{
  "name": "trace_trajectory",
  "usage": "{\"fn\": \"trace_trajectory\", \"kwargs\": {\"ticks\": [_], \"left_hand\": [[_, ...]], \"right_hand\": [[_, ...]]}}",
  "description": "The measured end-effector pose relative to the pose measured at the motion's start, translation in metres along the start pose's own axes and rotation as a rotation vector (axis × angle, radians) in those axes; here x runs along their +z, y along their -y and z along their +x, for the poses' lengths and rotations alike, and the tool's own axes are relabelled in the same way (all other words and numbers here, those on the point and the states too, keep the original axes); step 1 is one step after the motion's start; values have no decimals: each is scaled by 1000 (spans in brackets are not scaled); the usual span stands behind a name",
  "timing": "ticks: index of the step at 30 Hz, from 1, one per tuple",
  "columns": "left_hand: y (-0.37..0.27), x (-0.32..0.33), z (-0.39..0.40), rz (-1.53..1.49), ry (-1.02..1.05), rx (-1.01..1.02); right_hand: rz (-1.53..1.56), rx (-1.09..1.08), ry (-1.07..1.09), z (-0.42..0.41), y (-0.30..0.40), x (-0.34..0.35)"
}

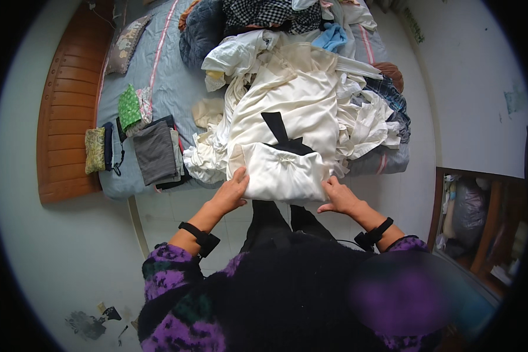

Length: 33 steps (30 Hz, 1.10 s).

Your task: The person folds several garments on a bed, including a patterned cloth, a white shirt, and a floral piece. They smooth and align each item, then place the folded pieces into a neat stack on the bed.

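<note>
A cream satin garment (286,94) is spread over the bed, its sheer upper part towards the far side. Its near end is turned up into a white satin fold (284,178) with a small gathered detail in the middle. My left hand (232,189) grips the left edge of this fold, thumb on top. At the right edge, my right hand (339,196) pinches the same cloth between thumb and fingers. A black cloth strip (276,126) sticks out from behind the fold and lies on the satin. The fingers under the cloth are partly hidden.
Piles of white clothes (369,123) flank the garment. Beyond it lie a dark fluffy item (201,35) and black-and-white checked cloth (264,13). Folded dark clothes (155,152) and a patterned pillow (127,44) rest to the left, near a wooden headboard (72,114).
</note>
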State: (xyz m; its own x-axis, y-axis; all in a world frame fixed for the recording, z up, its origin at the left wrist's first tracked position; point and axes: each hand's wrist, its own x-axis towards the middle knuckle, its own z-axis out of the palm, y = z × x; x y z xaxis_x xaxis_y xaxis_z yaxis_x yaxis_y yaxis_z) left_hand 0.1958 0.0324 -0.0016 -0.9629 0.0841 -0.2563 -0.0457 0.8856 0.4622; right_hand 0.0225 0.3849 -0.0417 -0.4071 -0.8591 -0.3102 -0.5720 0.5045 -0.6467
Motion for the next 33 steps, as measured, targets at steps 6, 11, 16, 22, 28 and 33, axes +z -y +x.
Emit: {"fn": "trace_trajectory", "kwargs": {"ticks": [6,11,16,22,28,33], "left_hand": [[-7,3,10,-22,22,-185],[-11,-24,22,-146,59,-170],[12,-80,43,-224,42,78],[76,-186,117,-606,168,63],[70,-330,222,-222,-426,280],[25,-440,218,-268,-890,395]], "right_hand": [[-317,-41,-81,13,15,43],[-282,71,-330,41,8,80],[80,54,-490,49,0,22],[291,34,-264,80,17,-147],[19,-64,-680,195,50,-335],[-173,-316,-1090,175,138,-448]]}}
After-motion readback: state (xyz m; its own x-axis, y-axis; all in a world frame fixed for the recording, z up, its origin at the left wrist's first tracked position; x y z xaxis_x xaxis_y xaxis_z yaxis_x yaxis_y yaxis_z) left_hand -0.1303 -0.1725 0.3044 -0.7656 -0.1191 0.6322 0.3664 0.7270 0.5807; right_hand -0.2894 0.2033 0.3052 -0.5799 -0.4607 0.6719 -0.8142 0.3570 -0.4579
